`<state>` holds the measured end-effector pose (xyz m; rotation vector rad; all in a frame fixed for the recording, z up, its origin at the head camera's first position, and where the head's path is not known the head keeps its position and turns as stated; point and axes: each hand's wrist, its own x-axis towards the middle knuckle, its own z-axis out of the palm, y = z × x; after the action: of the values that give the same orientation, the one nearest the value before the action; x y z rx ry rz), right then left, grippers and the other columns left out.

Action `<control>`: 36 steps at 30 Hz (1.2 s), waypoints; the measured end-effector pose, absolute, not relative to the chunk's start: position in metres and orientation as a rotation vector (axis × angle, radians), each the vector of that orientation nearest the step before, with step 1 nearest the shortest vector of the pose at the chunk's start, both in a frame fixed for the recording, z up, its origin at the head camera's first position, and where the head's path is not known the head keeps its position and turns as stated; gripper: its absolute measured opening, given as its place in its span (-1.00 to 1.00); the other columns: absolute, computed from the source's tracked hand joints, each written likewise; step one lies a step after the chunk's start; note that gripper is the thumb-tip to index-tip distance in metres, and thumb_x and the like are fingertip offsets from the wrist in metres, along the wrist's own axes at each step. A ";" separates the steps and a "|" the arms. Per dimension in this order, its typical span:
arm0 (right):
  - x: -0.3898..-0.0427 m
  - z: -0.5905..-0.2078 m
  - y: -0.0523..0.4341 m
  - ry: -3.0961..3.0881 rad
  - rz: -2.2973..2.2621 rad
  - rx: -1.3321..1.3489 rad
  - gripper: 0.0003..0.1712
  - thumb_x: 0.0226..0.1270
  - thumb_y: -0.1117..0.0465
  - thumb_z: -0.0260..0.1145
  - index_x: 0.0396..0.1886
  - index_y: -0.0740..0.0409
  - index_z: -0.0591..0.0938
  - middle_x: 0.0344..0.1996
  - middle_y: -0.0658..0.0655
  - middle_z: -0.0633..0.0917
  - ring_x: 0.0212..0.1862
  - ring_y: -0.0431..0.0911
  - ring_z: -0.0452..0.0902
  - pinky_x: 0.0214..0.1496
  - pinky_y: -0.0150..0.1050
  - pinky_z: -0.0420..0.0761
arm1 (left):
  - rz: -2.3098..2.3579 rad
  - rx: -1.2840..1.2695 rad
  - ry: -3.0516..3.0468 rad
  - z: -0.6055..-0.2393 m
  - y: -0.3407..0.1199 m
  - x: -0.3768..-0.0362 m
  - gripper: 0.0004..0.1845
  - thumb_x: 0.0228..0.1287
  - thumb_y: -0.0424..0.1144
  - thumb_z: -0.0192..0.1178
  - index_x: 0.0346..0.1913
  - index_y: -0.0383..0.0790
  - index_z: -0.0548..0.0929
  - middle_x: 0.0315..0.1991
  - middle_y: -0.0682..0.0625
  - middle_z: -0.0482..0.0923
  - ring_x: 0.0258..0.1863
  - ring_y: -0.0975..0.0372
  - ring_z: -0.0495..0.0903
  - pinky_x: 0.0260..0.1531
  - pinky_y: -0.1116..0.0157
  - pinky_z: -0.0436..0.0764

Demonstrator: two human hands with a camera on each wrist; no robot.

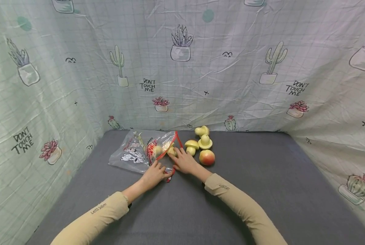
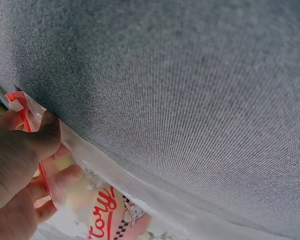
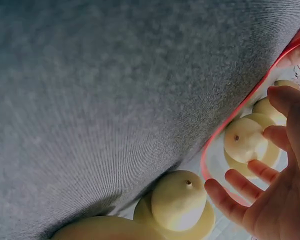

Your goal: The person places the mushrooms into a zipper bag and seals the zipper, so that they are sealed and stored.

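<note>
The left hand (image 1: 153, 175) is pinching the red-zippered rim of the clear printed bag (image 1: 133, 151), thumb on top and fingers curled beneath the plastic, as the left wrist view shows, and so holding the mouth of the bag up off the grey surface (image 1: 262, 190). The bag is lying flat just beyond and to the left of this hand, with its opening facing right toward the other hand.

The right hand (image 1: 184, 162) is reaching into that opening, fingers loosely spread and half curled around a pale yellow mushroom toy (image 3: 245, 142) that is sitting just inside the red rim; whether the fingers are actually gripping it I cannot tell. Another pale piece (image 1: 157, 150) is resting deeper in the bag, just beyond the left hand.

To do this well, I would judge that the left hand should be keeping the rim lifted and taut, so the mouth is staying wide and the toy is not catching on the zipper. The right hand should be pushing the piece well past the rim before letting go, or it may roll back out.

Just to the right of the right hand, outside the bag, more mushroom toys (image 1: 202, 139) and a red-and-yellow peach (image 1: 207, 157) are lying close together.
</note>
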<state>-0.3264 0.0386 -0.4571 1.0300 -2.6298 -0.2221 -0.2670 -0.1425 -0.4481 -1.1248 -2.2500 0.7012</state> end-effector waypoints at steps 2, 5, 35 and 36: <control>-0.328 -0.458 0.038 -2.629 -0.226 1.017 -0.32 0.15 -0.14 0.17 0.27 -0.11 0.30 0.20 0.18 0.31 0.03 0.01 0.33 -0.23 -0.13 0.51 | 0.713 -1.126 -2.268 -0.449 -0.143 -0.268 -0.57 0.07 -0.22 0.02 0.01 0.31 0.49 -0.37 0.10 0.56 -0.38 0.18 0.46 -0.12 0.16 0.42; -0.330 -0.460 0.036 -2.622 -0.236 0.999 -0.29 0.10 -0.16 0.20 0.27 -0.11 0.30 0.21 0.17 0.31 0.04 0.00 0.34 -0.22 -0.13 0.52 | 0.723 -1.127 -2.282 -0.450 -0.143 -0.269 -0.57 0.06 -0.22 0.05 0.02 0.31 0.48 -0.36 0.10 0.56 -0.37 0.17 0.46 -0.11 0.15 0.42; -0.329 -0.461 0.030 -2.552 -0.454 0.874 -0.22 -0.02 -0.26 0.19 0.18 0.02 0.32 0.12 0.00 0.35 0.02 -0.10 0.31 -0.21 -0.21 0.48 | 0.872 -1.078 -2.249 -0.442 -0.141 -0.286 -0.64 -0.06 -0.21 0.28 -0.12 0.08 0.52 -0.26 0.10 0.56 -0.14 0.21 0.49 0.13 0.02 0.32; -0.329 -0.462 0.030 -2.553 -0.458 0.874 -0.22 -0.01 -0.26 0.19 0.18 0.02 0.32 0.13 0.00 0.35 0.01 -0.10 0.31 -0.21 -0.21 0.48 | 0.855 -1.080 -2.251 -0.441 -0.141 -0.287 -0.65 -0.11 -0.18 0.32 -0.17 0.05 0.53 -0.26 0.09 0.56 -0.15 0.21 0.49 0.13 0.01 0.32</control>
<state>-0.3294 0.0299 -0.4617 0.8741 -2.5530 -0.4576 -0.2873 -0.1412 -0.4413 -1.0796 -2.2513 0.8552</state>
